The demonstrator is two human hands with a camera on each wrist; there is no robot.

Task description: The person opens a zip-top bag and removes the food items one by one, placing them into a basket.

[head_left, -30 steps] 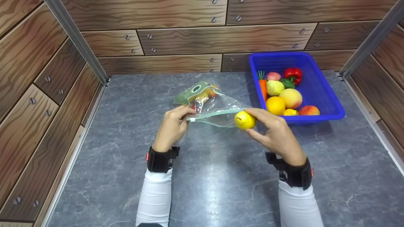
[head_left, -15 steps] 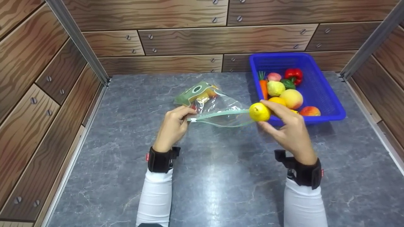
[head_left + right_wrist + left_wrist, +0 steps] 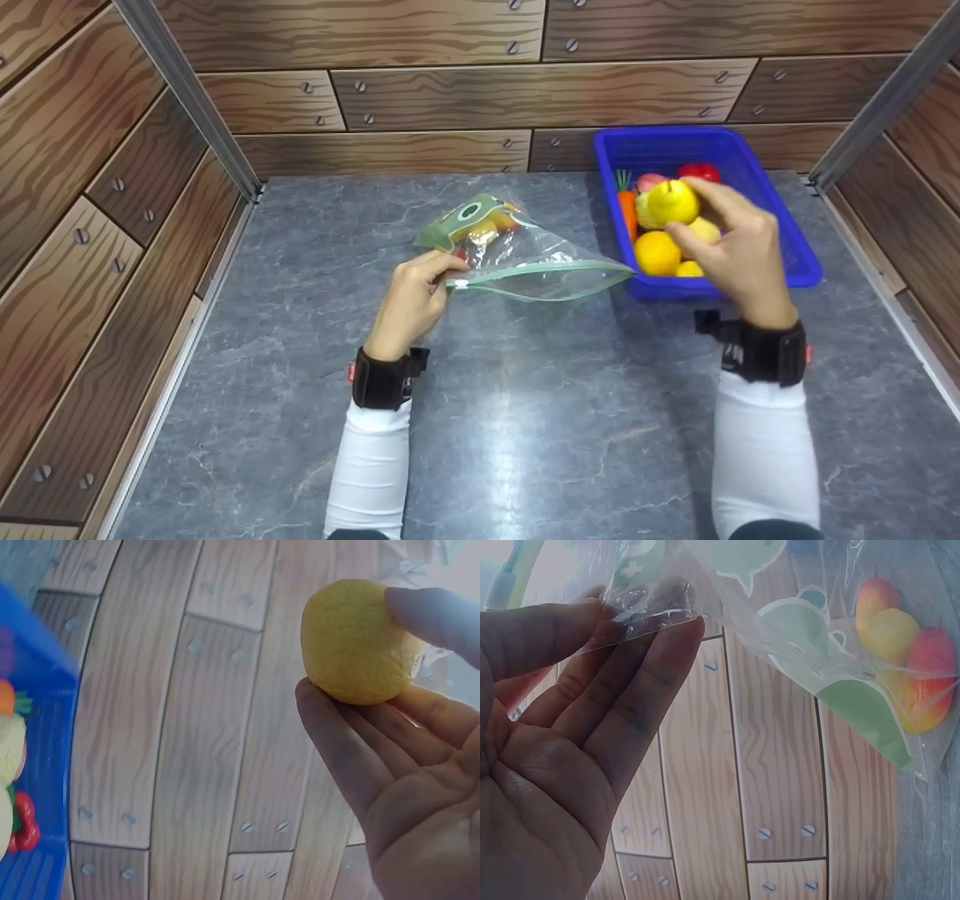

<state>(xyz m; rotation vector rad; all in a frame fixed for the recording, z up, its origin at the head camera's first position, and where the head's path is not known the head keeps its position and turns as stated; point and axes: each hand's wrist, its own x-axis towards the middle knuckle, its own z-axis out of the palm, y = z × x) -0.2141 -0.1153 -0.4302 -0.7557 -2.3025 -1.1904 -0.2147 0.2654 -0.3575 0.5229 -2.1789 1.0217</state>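
Note:
My left hand pinches the slider end of a clear zip bag, thumb against fingers on its edge. The bag's mouth spreads to the right, and its far corner reaches the basket's front rim. Through the film show a few fruits, yellow and red, under a green printed panel. My right hand holds a yellow pear with a short stem between thumb and fingertips, above the blue basket. In the right wrist view the pear's rounded, bumpy underside shows.
Inside the basket lie a carrot, an orange, a red bell pepper and other fruit, partly hidden by my right hand. Wood-patterned walls enclose the grey marbled table at the back and sides.
My right hand has let go of the bag's right end and carried the pear right and away from me, over the basket. The left hand stays on the bag.

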